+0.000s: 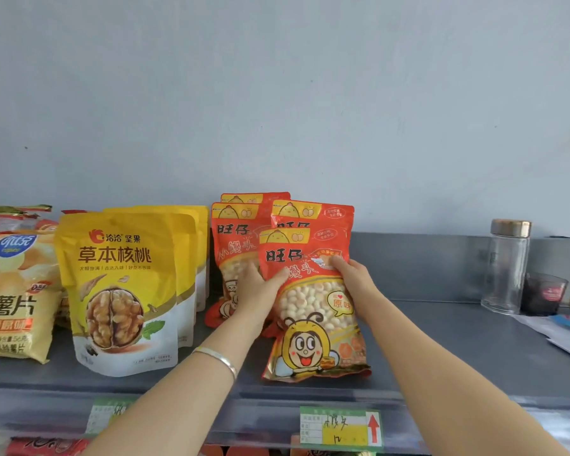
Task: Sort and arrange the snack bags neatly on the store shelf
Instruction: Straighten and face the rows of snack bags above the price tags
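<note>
Clasping the front red bag between left hand and right hand, probably squaring it next against the red stack just beyond them.

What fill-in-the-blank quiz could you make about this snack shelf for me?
1. The bracelet is on the ____ wrist.
2. The upper halves of the walnut bags are ____.
3. The glass bottle stands to the ____ of the red bag that the left hand and right hand grip.
4. The red arrow on the price tag points ____.
Missing words: left; yellow; right; up.
</note>
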`<control>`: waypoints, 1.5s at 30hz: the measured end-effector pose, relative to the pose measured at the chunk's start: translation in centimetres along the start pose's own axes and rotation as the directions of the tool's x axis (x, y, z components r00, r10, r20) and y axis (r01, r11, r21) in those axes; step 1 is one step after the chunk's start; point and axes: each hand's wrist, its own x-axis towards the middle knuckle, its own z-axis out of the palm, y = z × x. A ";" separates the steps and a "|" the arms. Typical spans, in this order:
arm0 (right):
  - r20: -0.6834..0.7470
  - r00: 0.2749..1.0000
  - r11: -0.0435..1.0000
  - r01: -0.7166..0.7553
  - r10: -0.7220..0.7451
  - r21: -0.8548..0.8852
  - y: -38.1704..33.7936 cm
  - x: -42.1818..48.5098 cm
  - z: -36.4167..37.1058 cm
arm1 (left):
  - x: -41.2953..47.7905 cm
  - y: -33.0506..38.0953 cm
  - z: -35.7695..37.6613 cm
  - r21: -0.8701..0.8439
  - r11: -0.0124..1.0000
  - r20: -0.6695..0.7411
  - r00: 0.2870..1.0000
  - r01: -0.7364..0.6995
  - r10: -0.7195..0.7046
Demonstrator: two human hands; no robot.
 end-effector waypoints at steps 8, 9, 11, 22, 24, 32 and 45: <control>-0.002 0.996 0.996 0.092 -0.092 0.008 0.0 0.3 -0.5 | -0.5 0.0 1.7 -0.221 0.973 0.129 0.986 -0.071 0.102; 0.008 0.996 0.995 0.091 -0.092 0.027 -0.1 0.3 -0.5 | -0.5 0.1 1.6 -0.222 0.972 0.121 0.987 -0.081 0.110; 0.044 0.996 0.996 0.071 -0.073 0.058 -0.3 0.3 -0.3 | -0.4 0.3 1.4 -0.222 0.970 0.079 0.989 -0.102 0.122; 0.121 0.993 0.993 -0.002 -0.012 0.120 -0.6 1.2 3.8 | 1.8 0.5 -1.6 -0.228 0.957 -0.112 0.981 -0.180 0.158; 0.092 0.996 0.998 0.000 -0.006 0.069 -0.6 1.4 4.3 | 1.7 0.3 -1.9 -0.212 0.967 -0.140 0.984 -0.139 0.111; 0.035 0.999 0.998 -0.014 0.012 0.065 -0.1 1.1 4.6 | 0.5 1.1 -2.9 -0.273 0.960 -0.073 0.994 0.057 -0.079; 0.098 0.993 0.995 -0.055 0.063 -0.086 -1.5 1.7 3.0 | 0.8 1.7 -3.0 -0.366 0.919 -0.061 0.981 0.149 -0.184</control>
